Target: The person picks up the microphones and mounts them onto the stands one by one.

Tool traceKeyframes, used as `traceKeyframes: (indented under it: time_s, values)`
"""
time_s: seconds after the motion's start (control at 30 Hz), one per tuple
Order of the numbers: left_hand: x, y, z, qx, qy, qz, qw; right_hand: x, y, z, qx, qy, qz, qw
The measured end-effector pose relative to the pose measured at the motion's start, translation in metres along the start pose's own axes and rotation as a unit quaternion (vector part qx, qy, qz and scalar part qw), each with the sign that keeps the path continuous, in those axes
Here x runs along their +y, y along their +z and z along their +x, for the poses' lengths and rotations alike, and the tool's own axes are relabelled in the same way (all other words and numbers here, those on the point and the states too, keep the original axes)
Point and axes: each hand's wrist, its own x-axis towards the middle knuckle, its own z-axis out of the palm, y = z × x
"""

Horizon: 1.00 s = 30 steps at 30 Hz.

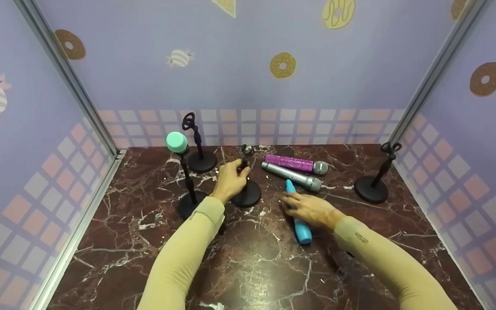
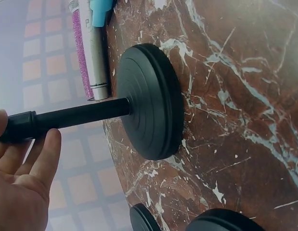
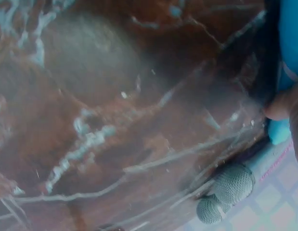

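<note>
My left hand (image 1: 230,178) holds the upright of a short black microphone stand (image 1: 246,196) near its top. In the left wrist view, thumb and fingers (image 2: 50,151) close around the collar of that stand, above its round base (image 2: 151,101) at the tabletop. My right hand (image 1: 312,209) grips a blue microphone (image 1: 302,230) around its middle, fingers across the handle. This microphone slants over the table with its thicker end toward me. At the right edge of the right wrist view, a fingertip (image 3: 278,107) presses against the blue microphone (image 3: 291,38).
Beyond my right hand lie a glittery purple microphone (image 1: 289,162) and a silver microphone (image 1: 291,175). A stand carrying a mint-topped microphone (image 1: 176,142) is left of my left hand. Other black stands stand at back left (image 1: 202,161) and right (image 1: 371,189). Patterned walls enclose the marbled table (image 1: 252,267).
</note>
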Motion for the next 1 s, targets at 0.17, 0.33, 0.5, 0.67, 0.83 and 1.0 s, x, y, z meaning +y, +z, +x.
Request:
traceKeyframes:
  time_s: [0.17,0.33,0.5,0.67,0.83,1.0]
  values:
    - [0.001,-0.001,-0.002,0.007,0.004,-0.002,1.0,-0.004,0.007,-0.003,0.048,-0.011,0.024,0.9985]
    - [0.002,-0.001,-0.006,0.018,-0.001,-0.005,0.9998,-0.006,0.012,-0.006,0.088,-0.031,0.001,0.9956]
    - [0.003,0.002,-0.011,0.033,0.005,-0.001,0.9994,-0.007,0.013,-0.009,0.114,-0.03,0.002,0.993]
    - [0.004,0.004,-0.017,0.038,0.003,0.001,0.9993,-0.011,0.013,-0.012,0.126,-0.001,0.033,0.9915]
    - [0.006,0.007,-0.023,0.049,0.012,-0.003,0.9987,-0.017,0.008,-0.012,0.138,0.026,0.06,0.9883]
    - [0.009,0.008,-0.029,0.051,0.019,-0.011,0.9984,-0.021,-0.003,-0.01,0.165,0.082,0.111,0.9766]
